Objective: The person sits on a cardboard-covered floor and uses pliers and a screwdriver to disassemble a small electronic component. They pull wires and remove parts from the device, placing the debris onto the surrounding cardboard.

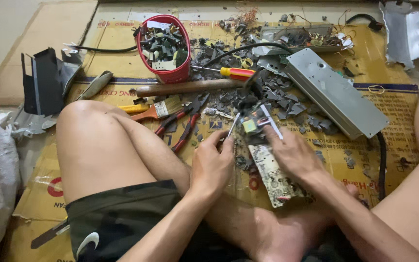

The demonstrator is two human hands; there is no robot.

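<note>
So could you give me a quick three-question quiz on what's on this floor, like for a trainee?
1. True or false: the red basket holds small removed parts.
2. What does the left hand hold against the circuit board?
A. a thin metal tool
B. a paintbrush
C. a hammer
3. The right hand steadies the ____ board.

Key: 1 true; 2 A; 3 circuit.
</note>
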